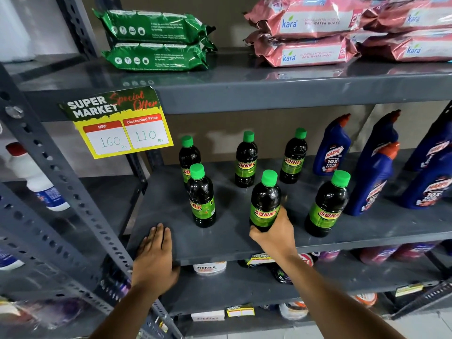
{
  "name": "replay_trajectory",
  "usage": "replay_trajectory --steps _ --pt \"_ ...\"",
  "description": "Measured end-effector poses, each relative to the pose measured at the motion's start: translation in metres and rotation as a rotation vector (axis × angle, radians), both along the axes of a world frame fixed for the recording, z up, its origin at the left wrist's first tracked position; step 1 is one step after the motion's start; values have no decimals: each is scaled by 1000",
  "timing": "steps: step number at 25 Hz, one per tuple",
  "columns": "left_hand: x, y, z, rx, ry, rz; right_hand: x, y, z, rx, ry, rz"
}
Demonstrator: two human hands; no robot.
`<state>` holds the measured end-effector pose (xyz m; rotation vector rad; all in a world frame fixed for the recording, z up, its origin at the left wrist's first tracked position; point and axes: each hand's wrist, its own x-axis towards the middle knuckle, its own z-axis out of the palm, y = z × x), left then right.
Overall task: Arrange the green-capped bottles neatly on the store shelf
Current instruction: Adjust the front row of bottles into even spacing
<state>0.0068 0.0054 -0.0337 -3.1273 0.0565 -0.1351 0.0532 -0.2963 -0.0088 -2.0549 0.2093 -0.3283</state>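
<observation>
Several dark bottles with green caps and green "SUNNY" labels stand upright on the grey middle shelf (232, 243). Three form a back row, from the left one (188, 155) through the middle one (246, 160) to the right one (293, 157). Closer to the edge stand a front-left bottle (201, 199) and a front-right bottle (326, 204). My right hand (274, 233) grips the base of the front-middle bottle (265, 199) at the shelf's front. My left hand (155, 253) lies flat, fingers together, on the shelf's front-left edge, holding nothing.
Blue Harpic bottles (332, 148) crowd the right part of the same shelf. Green (156, 40) and pink wipe packs (308, 33) lie on the shelf above. A yellow price tag (122, 123) hangs at the left. A slotted upright (61, 187) runs diagonally at the left. Lower shelves hold other goods.
</observation>
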Motion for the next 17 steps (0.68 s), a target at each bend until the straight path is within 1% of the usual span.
replay_trajectory --steps 4,7,8,9,10,11,12,13,14,15,17 --pt "2 1 -3 16 6 8 -5 -3 -1 -12 -11 19" --pt "2 1 -5 8 -3 2 -13 0 4 35 -33 26" --pt "2 1 -5 6 -2 2 -20 3 2 -4 -96 -26" --pt "2 1 -6 -1 1 4 -29 7 -3 -87 -194 -96" --pt "2 2 -6 -3 2 6 -40 14 -9 -190 -329 -148" --pt "3 1 -5 -1 6 11 -50 22 -13 -255 -457 -131" --pt "4 0 -5 2 17 17 -58 33 -16 -281 -545 -19" --pt "6 0 -5 -5 27 25 -61 46 -17 -277 -579 128" --pt "6 -1 -5 -17 33 35 -59 60 -13 -263 -562 258" --pt "6 -1 -4 -27 33 39 -52 74 -6 -228 -512 333" --pt "4 -1 -3 -29 32 30 -28 97 12 -113 -356 336"
